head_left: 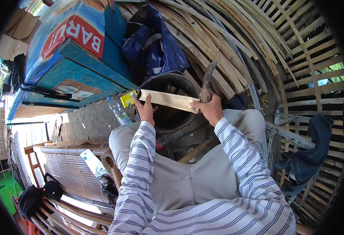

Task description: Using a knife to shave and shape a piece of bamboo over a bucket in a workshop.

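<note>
Wooden slat (pixel 170 100) fills left grip (pixel 145 111) and, with knife (pixel 206 83), right grip (pixel 211 109); red label (pixel 75 38) bears white lettering.

Rustic workshop, piled wooden strips (pixel 222 70), slatted wall (pixel 330 87)

Here's the grey floor (pixel 95 117), and it's carrying a clear bottle (pixel 119 112), a yellow packet (pixel 127 98) lying just beside, a dark bucket (pixel 158 83) standing near.
</note>
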Demonstrator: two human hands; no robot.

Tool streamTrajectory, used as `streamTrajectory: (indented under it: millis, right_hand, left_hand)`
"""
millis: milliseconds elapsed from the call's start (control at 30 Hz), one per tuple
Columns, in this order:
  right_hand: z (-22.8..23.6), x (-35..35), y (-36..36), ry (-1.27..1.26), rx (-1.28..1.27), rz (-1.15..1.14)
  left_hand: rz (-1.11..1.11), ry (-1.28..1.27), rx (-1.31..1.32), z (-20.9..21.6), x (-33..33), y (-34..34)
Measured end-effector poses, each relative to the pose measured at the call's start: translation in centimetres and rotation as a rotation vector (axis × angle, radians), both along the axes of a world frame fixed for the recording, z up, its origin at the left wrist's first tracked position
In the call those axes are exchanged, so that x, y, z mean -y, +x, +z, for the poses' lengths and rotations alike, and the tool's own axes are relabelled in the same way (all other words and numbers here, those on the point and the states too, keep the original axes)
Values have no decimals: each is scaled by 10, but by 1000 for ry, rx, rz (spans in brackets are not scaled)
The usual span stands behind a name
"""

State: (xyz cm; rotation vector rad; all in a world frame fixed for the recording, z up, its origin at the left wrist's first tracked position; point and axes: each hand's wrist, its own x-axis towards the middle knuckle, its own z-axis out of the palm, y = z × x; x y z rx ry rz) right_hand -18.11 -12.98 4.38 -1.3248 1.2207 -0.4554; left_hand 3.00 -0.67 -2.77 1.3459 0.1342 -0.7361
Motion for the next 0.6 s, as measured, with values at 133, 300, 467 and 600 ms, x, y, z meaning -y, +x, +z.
streamTrajectory:
  millis: [133, 300, 467, 600]
  right_hand:
    - [2, -13, 2, -242, -134, 91]
    - [10, -37, 14, -291, -112, 135]
    - [5, -53, 15, -387, -127, 87]
    - [15, -61, 20, -388, -134, 152]
  left_hand:
    - [-374, 354, 91, -12, 3, -10]
    - [-132, 400, -146, -85, -11, 7]
    - [-110, 458, -237, -91, -1, -13]
    - [-318, 151, -326, -93, -8, -13]
